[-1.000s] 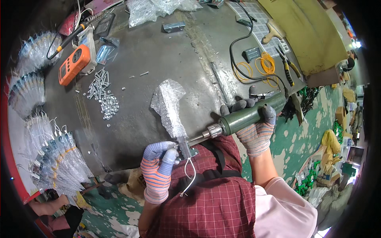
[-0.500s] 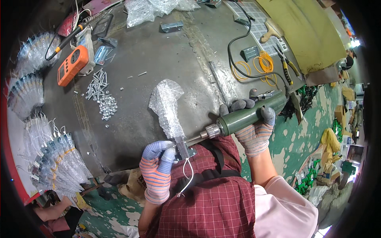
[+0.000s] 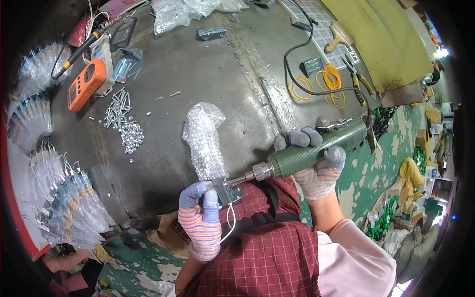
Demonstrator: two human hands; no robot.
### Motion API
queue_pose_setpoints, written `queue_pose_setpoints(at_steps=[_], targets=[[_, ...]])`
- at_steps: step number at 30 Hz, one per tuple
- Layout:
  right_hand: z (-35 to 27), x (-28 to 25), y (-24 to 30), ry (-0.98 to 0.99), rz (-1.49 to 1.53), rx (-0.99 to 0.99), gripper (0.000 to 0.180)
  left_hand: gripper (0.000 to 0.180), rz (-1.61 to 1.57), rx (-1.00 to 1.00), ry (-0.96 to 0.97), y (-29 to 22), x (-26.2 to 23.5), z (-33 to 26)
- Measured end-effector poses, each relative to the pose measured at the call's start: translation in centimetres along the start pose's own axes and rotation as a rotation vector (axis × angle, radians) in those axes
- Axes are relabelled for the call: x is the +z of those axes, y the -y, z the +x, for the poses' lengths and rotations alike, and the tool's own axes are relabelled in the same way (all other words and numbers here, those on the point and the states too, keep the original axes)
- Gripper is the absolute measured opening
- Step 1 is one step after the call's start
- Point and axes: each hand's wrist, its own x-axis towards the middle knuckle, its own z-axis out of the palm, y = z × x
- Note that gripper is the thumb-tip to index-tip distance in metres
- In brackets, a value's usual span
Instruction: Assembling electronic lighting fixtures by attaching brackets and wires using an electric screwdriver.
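Note:
My right hand [image 3: 319, 166], in a striped work glove, is wrapped round a green electric screwdriver [image 3: 309, 151]. The tool points left, its metal bit against a small metal bracket [image 3: 222, 191] at the table's near edge. My gloved left hand [image 3: 202, 213] pinches that bracket from the left. A white cord [image 3: 231, 220] hangs down from the bracket, and a strip of bubble wrap [image 3: 204, 143] stretches from it over the table. Where the bit meets the bracket, the fastener is too small to make out.
Loose screws [image 3: 118, 109] and a heap of nuts [image 3: 132, 137] lie left of centre. Beyond them is an orange meter [image 3: 88, 81]. Bubble-wrapped parts [image 3: 76, 208] are bundled along the left edge. Pliers [image 3: 359, 81], yellow cable [image 3: 330, 79] and a brush [image 3: 339, 38] lie at the far right.
My left hand has shifted slightly right, with the bracket. The screwdriver has tilted, its rear end a little farther right and its bit slightly lower. Both hands keep their hold.

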Motion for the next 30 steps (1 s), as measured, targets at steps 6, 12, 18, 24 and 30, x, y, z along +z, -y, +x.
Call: queue_pose_setpoints(at_steps=[6,12,18,24,30], targets=[[0.5,0.2,-0.5,0.109,-0.032,-0.029,0.052,0.018,-0.010,-0.046,-0.036,0.8,0.2,-0.4],[2.2,3.7,0.6,0.177,-0.139,0.039,0.050,0.012,0.088,0.194,0.025,0.6,-1.1,0.7],[9.0,7.9,0.8,0.220,-1.495,-0.025,0.054,0.082,-0.087,0.076,0.141,-1.6,-1.4,1.3],[14.4,5.0,-2.6,0.468,-2.478,-0.368,0.063,0.074,-0.682,-0.584,0.470,-2.6,-2.2,4.3],[7.6,6.4,-2.2,0.821,-1.820,-0.585,0.024,0.069,-1.199,-0.681,0.456,-3.6,-2.1,2.6]])
